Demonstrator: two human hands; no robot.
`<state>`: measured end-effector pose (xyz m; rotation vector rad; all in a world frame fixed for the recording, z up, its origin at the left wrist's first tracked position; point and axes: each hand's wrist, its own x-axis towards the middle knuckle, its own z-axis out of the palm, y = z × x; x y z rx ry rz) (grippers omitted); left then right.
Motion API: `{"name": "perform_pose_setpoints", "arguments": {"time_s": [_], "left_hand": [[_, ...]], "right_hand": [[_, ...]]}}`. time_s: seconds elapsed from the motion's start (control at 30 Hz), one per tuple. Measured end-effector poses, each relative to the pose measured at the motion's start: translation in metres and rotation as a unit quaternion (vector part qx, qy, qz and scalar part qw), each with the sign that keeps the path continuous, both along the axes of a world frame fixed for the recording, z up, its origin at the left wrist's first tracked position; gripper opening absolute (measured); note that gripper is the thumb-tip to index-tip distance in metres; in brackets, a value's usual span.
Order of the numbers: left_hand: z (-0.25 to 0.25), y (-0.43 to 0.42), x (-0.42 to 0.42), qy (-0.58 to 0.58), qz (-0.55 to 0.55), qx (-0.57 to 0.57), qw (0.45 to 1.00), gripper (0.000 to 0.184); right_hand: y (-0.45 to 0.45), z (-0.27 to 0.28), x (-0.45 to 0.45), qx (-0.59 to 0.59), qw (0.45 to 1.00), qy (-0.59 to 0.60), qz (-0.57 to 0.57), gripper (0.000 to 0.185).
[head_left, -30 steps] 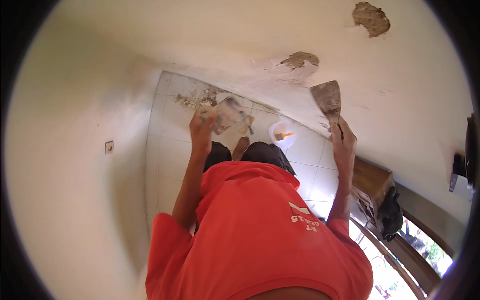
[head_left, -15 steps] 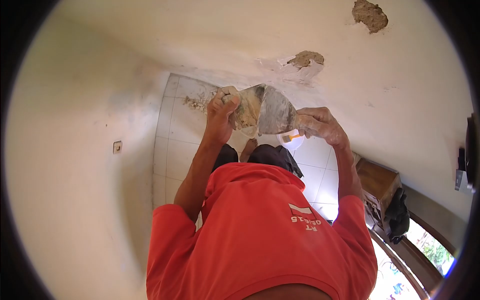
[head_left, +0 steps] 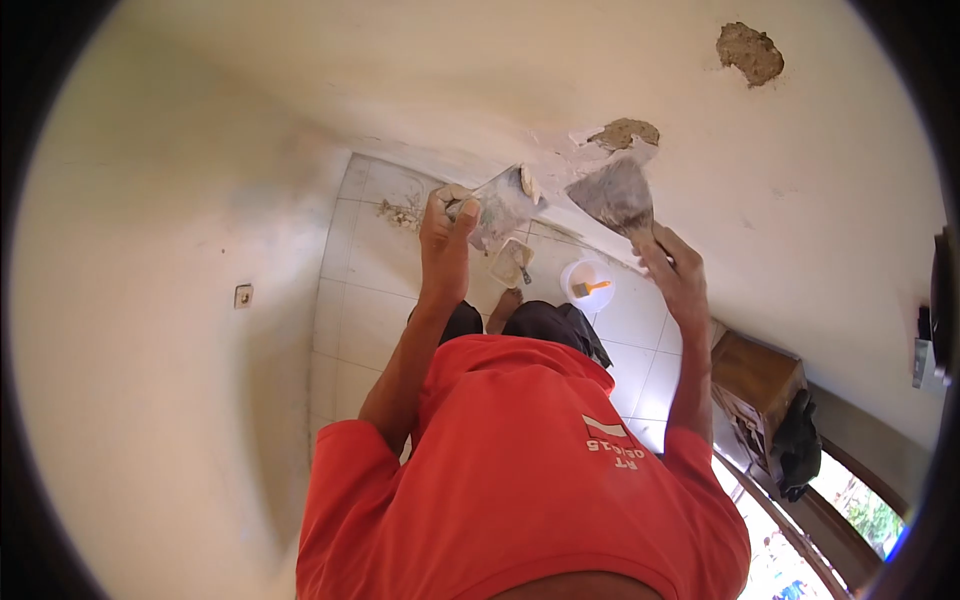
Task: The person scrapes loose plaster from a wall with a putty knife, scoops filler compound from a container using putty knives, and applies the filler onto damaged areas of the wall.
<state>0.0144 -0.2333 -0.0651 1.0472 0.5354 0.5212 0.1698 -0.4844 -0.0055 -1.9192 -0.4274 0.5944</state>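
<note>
My left hand (head_left: 450, 228) is closed on a wide putty knife (head_left: 505, 210), its blade smeared and carrying a lump of filler (head_left: 529, 184) at the far edge. A second putty knife (head_left: 612, 195) is gripped by its handle in my right hand (head_left: 672, 268). That blade is raised close to the wall, just below a rough brown hole (head_left: 626, 133) with pale filler around its lower edge. Whether the blade touches the wall, I cannot tell. Higher up to the right, another bare brown hole (head_left: 750, 54) shows in the wall.
On the tiled floor below stand a tray with a small tool in it (head_left: 511, 262) and a white bucket (head_left: 573, 299) with a yellow-handled brush (head_left: 591, 289). Rubble (head_left: 402, 213) lies by the corner. A wooden cabinet (head_left: 757, 372) stands right; a socket (head_left: 243, 296) is on the left wall.
The two blades were together in front of me; now they are apart. My right hand has swung its putty knife up toward the lower hole, and a filler lump shows on the left blade.
</note>
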Motion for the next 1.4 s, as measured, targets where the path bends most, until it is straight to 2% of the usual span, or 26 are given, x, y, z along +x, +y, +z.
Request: {"name": "perform_pose_setpoints", "arguments": {"time_s": [0.03,0.07,0.1,0.17,0.2,0.27,0.3,0.33,0.4,0.47,0.53,0.6,0.67,0.7,0.77,0.87,0.97,1.03,1.13,1.27,1.33,1.4], "left_hand": [[0.008,-0.002,0.004,0.012,0.026,0.062,0.998,0.017],[0.015,-0.004,0.006,0.023,0.048,0.123,0.991,0.017],[0.021,-0.007,0.006,0.02,0.039,0.123,0.991,0.017],[0.03,-0.016,0.009,0.037,0.04,0.272,0.961,0.016],[0.025,-0.022,0.011,0.031,0.032,0.269,0.962,0.016],[0.01,-0.028,0.008,-0.046,0.052,0.405,0.912,0.015],[0.013,-0.028,0.005,-0.066,0.046,0.354,0.932,0.016],[0.016,-0.025,0.002,-0.07,0.047,0.355,0.931,0.016],[0.028,-0.018,-0.001,-0.103,0.054,0.463,0.879,0.02],[0.04,-0.013,0.003,-0.14,0.051,0.439,0.886,0.02],[0.043,-0.007,0.0,-0.152,0.034,0.468,0.87,0.014],[0.025,-0.005,-0.014,-0.119,0.025,0.437,0.891,0.012],[0.019,-0.006,-0.018,-0.018,0.042,0.403,0.914,0.011],[0.014,-0.007,-0.022,-0.017,0.042,0.4,0.915,0.011],[0.0,-0.007,-0.031,0.088,0.033,0.346,0.934,0.012],[-0.016,-0.008,-0.037,0.07,0.036,0.272,0.959,0.011],[-0.017,-0.009,-0.038,0.089,0.063,0.311,0.944,0.01],[-0.03,-0.005,-0.043,0.105,0.054,0.293,0.949,0.011],[-0.039,0.0,-0.046,0.127,0.045,0.278,0.951,0.013],[-0.028,-0.002,-0.046,0.132,0.037,0.247,0.959,0.016],[-0.03,-0.001,-0.05,0.132,0.046,0.24,0.961,0.014],[-0.035,0.0,-0.056,0.133,0.052,0.232,0.962,0.013]], "right_hand": [[-0.002,0.006,-0.004,-0.02,0.986,-0.155,0.051,0.019],[-0.006,0.013,-0.008,-0.043,0.946,-0.306,0.096,0.013],[-0.002,0.024,-0.021,-0.062,0.94,-0.321,0.101,0.014],[0.012,0.029,-0.037,-0.101,0.916,-0.373,0.11,0.026],[0.017,0.028,-0.041,-0.124,0.905,-0.392,0.109,0.031],[0.022,0.028,-0.047,-0.134,0.893,-0.422,0.077,0.034],[0.024,0.028,-0.046,-0.134,0.881,-0.451,0.052,0.038],[0.025,0.027,-0.046,-0.133,0.879,-0.454,0.051,0.038],[0.022,0.027,-0.049,-0.093,0.874,-0.477,0.003,0.041],[0.016,0.03,-0.045,-0.071,0.877,-0.474,-0.006,0.043],[0.011,0.037,-0.037,-0.042,0.876,-0.478,-0.048,0.042],[0.006,0.04,-0.022,-0.043,0.879,-0.471,-0.052,0.037],[-0.002,0.036,-0.003,-0.059,0.894,-0.444,-0.012,0.032],[-0.003,0.035,0.005,-0.083,0.898,-0.432,-0.003,0.024],[-0.008,0.024,0.021,-0.112,0.908,-0.404,-0.008,0.021],[-0.006,0.015,0.039,-0.141,0.922,-0.36,-0.016,0.017],[-0.007,0.008,0.059,-0.159,0.909,-0.386,-0.007,0.016],[-0.012,0.003,0.069,-0.165,0.869,-0.466,-0.027,0.018],[-0.033,0.001,0.071,-0.217,0.862,-0.452,-0.068,0.019],[-0.054,0.0,0.052,-0.214,0.858,-0.457,-0.1,0.02],[-0.062,0.007,0.036,-0.269,0.852,-0.428,-0.134,0.02],[-0.055,0.009,0.02,-0.235,0.859,-0.439,-0.118,0.019]]}}
